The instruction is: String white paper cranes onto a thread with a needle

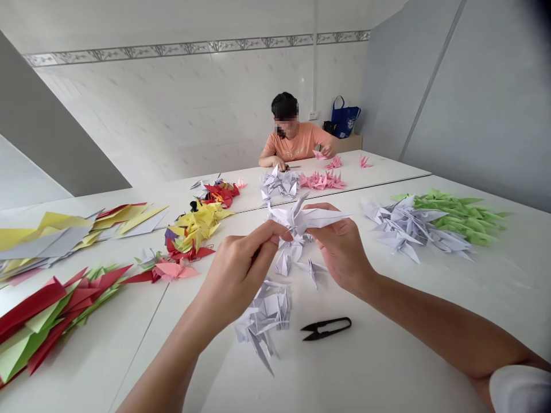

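Observation:
A white folded paper crane [301, 217] is held up above the table between my two hands. My left hand [247, 258] pinches it from the left, thumb and forefinger closed on its near side. On the right, my right hand [342, 249] grips the same crane under its long pointed wing. Below the hands lie several white paper cranes [269, 310], some partly hidden by my left hand. A pair of black thread snips [327, 328] rests on the table nearer to me, its blades apart and pointing left.
To the right sit heaps of white cranes [408, 221] and green cranes [467, 217]. Leftward are yellow cranes [200, 223], a pink crane [174, 269], red and green folded paper [55, 310] and flat sheets [64, 241]. Across the white table [430, 321], a person [297, 140] handles pink cranes [322, 180].

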The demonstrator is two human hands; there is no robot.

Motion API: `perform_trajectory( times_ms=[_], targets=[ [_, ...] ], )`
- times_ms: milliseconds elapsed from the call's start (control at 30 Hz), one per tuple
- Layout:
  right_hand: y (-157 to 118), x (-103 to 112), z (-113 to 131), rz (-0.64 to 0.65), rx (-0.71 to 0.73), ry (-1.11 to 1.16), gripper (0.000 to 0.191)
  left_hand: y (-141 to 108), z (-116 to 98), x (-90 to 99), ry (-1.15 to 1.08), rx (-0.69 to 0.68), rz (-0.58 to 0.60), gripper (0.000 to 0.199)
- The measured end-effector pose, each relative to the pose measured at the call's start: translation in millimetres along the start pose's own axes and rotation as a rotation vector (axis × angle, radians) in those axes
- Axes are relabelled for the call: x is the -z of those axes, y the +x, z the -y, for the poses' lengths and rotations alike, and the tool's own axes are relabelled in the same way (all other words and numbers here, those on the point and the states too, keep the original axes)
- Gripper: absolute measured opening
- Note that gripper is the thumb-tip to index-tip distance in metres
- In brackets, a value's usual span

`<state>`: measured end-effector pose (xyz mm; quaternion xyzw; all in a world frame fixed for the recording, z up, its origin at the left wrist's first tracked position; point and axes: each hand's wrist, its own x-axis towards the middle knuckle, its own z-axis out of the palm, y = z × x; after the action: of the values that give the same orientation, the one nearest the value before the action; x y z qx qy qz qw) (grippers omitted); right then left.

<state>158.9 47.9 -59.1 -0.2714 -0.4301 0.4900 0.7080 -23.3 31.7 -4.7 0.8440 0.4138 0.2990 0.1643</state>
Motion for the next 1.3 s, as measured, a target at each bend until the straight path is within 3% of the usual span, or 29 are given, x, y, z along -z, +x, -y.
perform_trajectory(
  times_ms=[333, 667, 833, 933, 1000, 1300],
  targets=[
    [0.4, 2.0, -2.1, 0.0, 0.03, -0.017, 0.02, 0.1, -3.1, 0.4, 0.035, 0.016, -0.015, 0.026],
    [0.7, 4.8, -3.4, 0.022, 0.248, -0.143, 0.017, -1.0, -5.0, 0.3, 0.026, 0.022, -0.012, 0.025],
    [-0.4, 3.6, -5.3, 0.035, 0.54, -0.306, 0.007, 0.9, -4.2, -3.7, 0.048, 0.016, -0.001, 0.023],
    [-0.2, 4.6, -8.4, 0.058, 0.773, -0.396, 0.016, 2.4, -3.4, -7.2, 0.045, -0.006, 0.006, 0.016],
    [0.2, 5.7, -9.6, 0.09, 0.852, -0.399, 0.025, 2.9, -2.6, -8.8, 0.047, -0.035, 0.013, 0.017],
    [2.1, 10.5, 1.9, 0.114, 0.691, -0.459, 0.028, 2.2, 5.9, -2.0, 0.206, -0.227, 0.034, 0.045]
  ],
)
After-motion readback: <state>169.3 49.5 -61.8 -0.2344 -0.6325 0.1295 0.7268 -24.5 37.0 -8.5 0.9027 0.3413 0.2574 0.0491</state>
